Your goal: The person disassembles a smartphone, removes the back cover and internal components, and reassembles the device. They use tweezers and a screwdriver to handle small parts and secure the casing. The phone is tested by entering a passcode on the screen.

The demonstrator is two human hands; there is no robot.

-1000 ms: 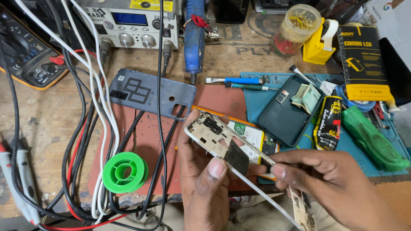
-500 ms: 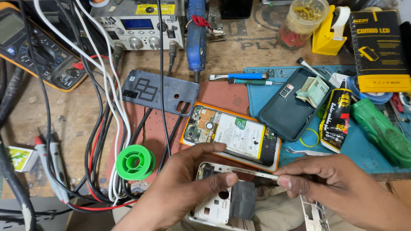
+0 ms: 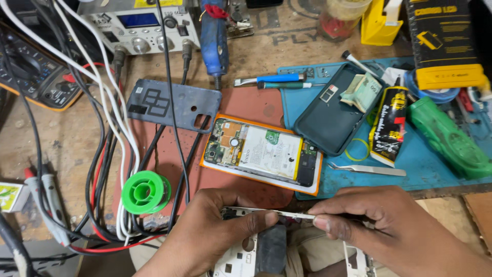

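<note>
Over a cluttered wooden workbench (image 3: 61, 149), the left hand (image 3: 205, 231) and right hand (image 3: 389, 225) pinch a white phone frame (image 3: 246, 254), fingers closed, near the opened phone (image 3: 261, 154).

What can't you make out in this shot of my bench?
All in the head view:
- White frame: its lower part is cut by the bottom edge and covered by the left hand.
- Thin strip: its far end hides under the right hand.
- Multimeter: crossed by cables, cut by the left edge.
</note>
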